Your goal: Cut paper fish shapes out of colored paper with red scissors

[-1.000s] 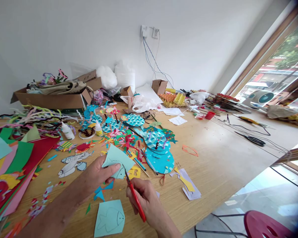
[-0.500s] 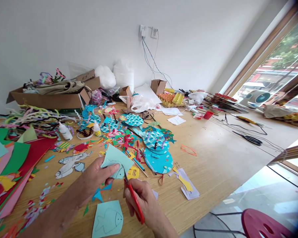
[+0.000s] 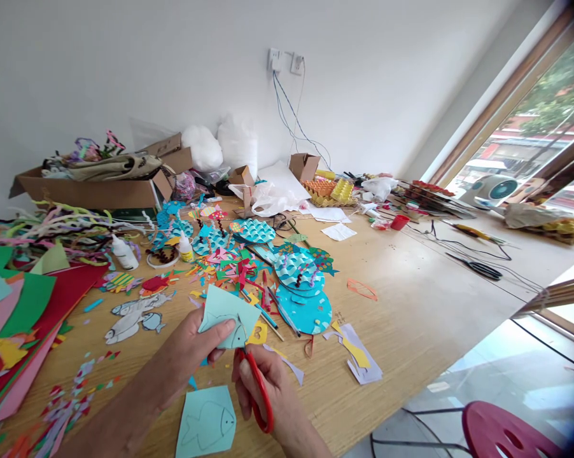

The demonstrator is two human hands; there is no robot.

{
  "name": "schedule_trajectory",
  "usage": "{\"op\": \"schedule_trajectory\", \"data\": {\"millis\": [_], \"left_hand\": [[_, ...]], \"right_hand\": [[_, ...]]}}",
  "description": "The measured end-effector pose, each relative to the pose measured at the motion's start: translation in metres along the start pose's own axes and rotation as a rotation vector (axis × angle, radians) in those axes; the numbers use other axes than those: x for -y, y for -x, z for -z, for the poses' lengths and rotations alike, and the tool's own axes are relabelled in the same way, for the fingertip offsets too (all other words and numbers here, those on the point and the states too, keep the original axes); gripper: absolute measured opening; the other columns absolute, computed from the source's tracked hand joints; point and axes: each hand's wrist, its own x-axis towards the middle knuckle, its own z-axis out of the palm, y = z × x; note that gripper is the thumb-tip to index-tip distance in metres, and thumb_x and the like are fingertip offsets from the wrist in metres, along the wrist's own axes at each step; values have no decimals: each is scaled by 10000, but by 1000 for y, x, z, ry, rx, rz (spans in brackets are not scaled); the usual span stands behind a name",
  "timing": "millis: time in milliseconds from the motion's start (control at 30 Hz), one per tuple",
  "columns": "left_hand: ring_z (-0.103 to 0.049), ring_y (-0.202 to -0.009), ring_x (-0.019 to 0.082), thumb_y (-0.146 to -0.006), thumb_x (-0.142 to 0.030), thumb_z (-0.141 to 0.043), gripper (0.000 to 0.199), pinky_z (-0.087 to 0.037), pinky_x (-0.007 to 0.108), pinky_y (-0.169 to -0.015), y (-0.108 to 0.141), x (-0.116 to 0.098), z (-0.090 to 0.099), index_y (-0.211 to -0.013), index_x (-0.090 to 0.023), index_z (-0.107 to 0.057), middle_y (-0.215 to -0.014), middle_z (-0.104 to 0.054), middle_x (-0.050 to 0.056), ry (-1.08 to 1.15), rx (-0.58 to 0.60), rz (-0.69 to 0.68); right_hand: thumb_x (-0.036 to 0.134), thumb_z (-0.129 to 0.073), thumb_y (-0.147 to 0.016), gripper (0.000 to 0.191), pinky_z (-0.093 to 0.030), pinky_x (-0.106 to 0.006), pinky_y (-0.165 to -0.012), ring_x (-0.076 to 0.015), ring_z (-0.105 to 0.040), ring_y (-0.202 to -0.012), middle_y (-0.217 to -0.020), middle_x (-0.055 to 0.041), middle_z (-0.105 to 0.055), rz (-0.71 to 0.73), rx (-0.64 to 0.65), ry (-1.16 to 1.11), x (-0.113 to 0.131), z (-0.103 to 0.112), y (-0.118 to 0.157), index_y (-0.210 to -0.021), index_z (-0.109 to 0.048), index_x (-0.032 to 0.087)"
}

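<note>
My left hand (image 3: 209,337) pinches a light blue-green sheet of paper (image 3: 223,305) with a fish outline drawn on it, thumb on top. My right hand (image 3: 265,378) grips red-handled scissors (image 3: 259,388), whose blades meet the paper's lower right edge near the drawn fish's head. How far the blades are apart is hard to see. On the table below lies a second blue-green piece of paper (image 3: 205,421) with a pencilled fish. White paper fish (image 3: 137,318) rest left of my hands.
Blue decorated discs (image 3: 303,305), pens (image 3: 268,312) and paper scraps (image 3: 361,356) lie just beyond my hands. Coloured sheets (image 3: 34,305) are stacked at left. Glue bottles (image 3: 125,252), a cardboard box (image 3: 91,187) and black scissors (image 3: 478,266) are farther off. A red stool (image 3: 501,429) stands at lower right.
The paper in my left hand has shifted slightly right and down. The scissors have dropped a little, their blades now lower on the paper's edge.
</note>
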Motion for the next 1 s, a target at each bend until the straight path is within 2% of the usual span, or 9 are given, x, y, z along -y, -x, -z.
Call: {"op": "schedule_trajectory", "data": {"millis": [400,600,700,867,1000], "left_hand": [[-371,-475,109,-711,-388,-590,251,-320,241,-479,0,3,2,-581,-218,-460,-471,-417,-75,6,15,3],[-397,-486,111,-699,-388,-613,223,-337,240,-489,3,-1,2,-619,-212,-501,-481,-452,-74,2,-12,44],[-402,-486,110,-682,-386,-628,211,-348,237,-489,3,-3,1,-634,-211,-520,-475,-444,-79,15,-43,65],[-395,-471,105,-653,-398,-645,234,-336,222,-455,1,-2,1,-610,-209,-515,-463,-441,-80,12,-33,60],[-403,-468,106,-659,-407,-640,247,-332,219,-449,0,-2,2,-600,-206,-509,-452,-458,-75,-4,-57,60]], "right_hand": [[732,-472,-757,566,-216,-156,-321,-35,-312,-296,-385,82,-394,46,-6,-38,-6,-2,0,-609,-428,187],[728,-493,-738,565,-221,-155,-304,-36,-306,-293,-382,80,-383,2,-28,-11,-1,0,1,-581,-425,190],[644,-507,-782,510,-235,-152,-307,-36,-313,-297,-383,73,-398,-1,-45,30,3,2,2,-573,-437,185],[401,-508,-836,371,-248,-139,-308,-39,-335,-306,-389,72,-403,14,-66,103,4,6,4,-547,-423,185],[313,-492,-833,317,-251,-136,-306,-40,-336,-305,-392,75,-398,19,-60,128,2,7,5,-550,-423,186]]}}
